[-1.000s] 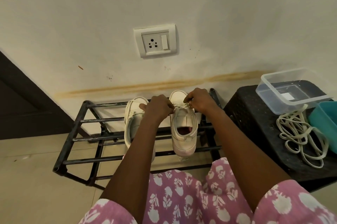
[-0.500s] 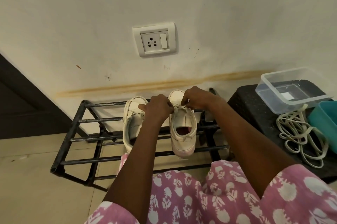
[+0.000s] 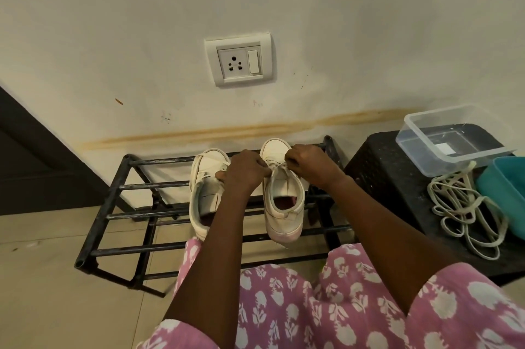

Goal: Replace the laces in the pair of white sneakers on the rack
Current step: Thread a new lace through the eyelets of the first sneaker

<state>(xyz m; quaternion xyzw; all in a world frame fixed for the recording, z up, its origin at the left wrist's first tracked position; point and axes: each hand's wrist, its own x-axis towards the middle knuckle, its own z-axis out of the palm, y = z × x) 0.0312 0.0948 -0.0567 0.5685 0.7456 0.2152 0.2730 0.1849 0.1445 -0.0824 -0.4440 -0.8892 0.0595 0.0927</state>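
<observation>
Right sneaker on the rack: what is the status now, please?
Status: left hand and right hand pinch the lace of the right sneaker. It sits on the rack. Nothing in the way.

A person, seen looking down their own front, wears a pink garment (image 3: 284, 309) printed all over with white flower and leaf motifs. Its short sleeves, the left sleeve (image 3: 176, 334) and the right sleeve (image 3: 468, 306), share the print. Both forearms are bare, as are the left hand (image 3: 244, 169) and right hand (image 3: 311, 165).
</observation>
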